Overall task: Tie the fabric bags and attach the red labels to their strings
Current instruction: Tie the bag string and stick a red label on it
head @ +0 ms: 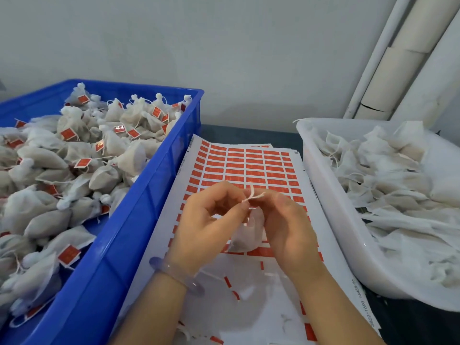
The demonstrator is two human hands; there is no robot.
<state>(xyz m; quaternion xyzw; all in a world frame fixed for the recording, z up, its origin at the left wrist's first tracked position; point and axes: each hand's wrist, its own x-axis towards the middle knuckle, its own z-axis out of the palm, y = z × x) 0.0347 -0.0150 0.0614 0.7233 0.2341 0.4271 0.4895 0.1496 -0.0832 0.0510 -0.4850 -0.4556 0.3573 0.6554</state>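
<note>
Between my two hands hangs a small white fabric bag (pixel 249 232), held over a sheet of red labels (pixel 249 165). My left hand (pixel 206 225) pinches the bag's white string (pixel 252 195) at the neck. My right hand (pixel 286 225) grips the same string from the other side, fingertips touching the left ones. Two short string ends stick up above the fingers. The bag's lower part shows between the palms; its neck is hidden by the fingers. No red label is seen on this string.
A blue crate (pixel 149 195) on the left holds several tied bags with red labels. A white tub (pixel 331 210) on the right holds loose untied bags. White pipes (pixel 388 70) lean at the back right corner. A wall stands behind.
</note>
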